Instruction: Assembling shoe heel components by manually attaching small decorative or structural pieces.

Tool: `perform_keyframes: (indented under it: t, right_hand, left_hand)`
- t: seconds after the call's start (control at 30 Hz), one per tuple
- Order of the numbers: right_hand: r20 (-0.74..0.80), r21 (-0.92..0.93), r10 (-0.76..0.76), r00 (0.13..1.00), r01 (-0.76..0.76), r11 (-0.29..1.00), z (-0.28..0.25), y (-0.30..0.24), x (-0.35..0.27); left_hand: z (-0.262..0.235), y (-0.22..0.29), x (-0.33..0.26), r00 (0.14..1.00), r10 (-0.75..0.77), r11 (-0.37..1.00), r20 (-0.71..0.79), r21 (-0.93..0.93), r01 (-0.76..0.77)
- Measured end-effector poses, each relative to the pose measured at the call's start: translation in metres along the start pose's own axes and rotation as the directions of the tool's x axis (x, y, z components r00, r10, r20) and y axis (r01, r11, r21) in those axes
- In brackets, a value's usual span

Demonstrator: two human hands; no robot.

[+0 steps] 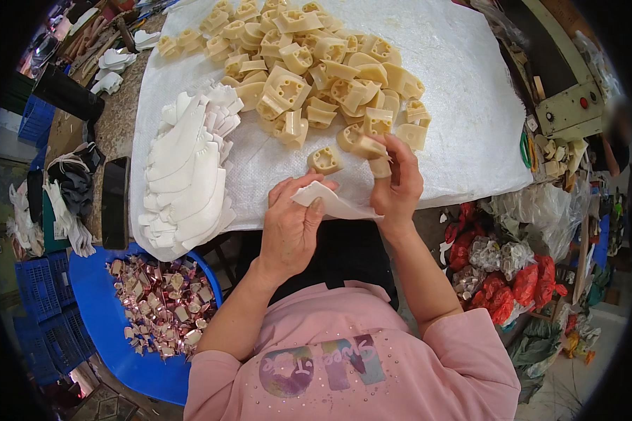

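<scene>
In my left hand [288,226] a thin white cut piece [333,202] is pinched between thumb and fingers. It curves across toward my right hand [402,184], and its far end reaches that palm. The right fingers are closed on a beige plastic heel block [379,167], slightly blurred. Just beyond my left fingertips lies a single beige heel block [324,160] with holes in its face. A large heap of similar beige heel blocks [284,91] spreads over the far middle of the table. Overlapping white cut pieces [186,175] are stacked to my left.
White woven sheeting [470,91] covers the table. A phone [115,202] lies at its left. Below stands a blue basin [102,319] holding many pinkish metallic-wrapped blocks [161,305]. Red and clear plastic bags [502,281] crowd the lower right. A machine's metal housing [572,109] stands at right.
</scene>
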State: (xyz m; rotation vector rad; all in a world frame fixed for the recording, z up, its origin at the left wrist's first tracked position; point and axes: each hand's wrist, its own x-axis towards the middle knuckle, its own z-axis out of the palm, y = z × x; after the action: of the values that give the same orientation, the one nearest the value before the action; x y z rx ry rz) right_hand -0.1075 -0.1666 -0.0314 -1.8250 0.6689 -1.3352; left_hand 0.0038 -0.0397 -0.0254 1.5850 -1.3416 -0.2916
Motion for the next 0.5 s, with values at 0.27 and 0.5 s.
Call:
perform_keyframes:
  t: [0.27, 0.5]
  right_hand:
    - [0.287, -0.412, -0.027, 0.958, 0.149, 0.899, -0.027, -0.014, -0.017]
    - [0.310, 0.064, 0.064, 0.948, -0.088, 0.994, -0.028, -0.041, -0.013]
  left_hand:
    - [-0.010, 0.005, -0.011, 0.877, -0.479, 0.668, -0.043, -0.666, 0.332]
    - [-0.014, 0.014, -0.019, 0.843, -0.538, 0.400, 0.010, -0.877, 0.266]
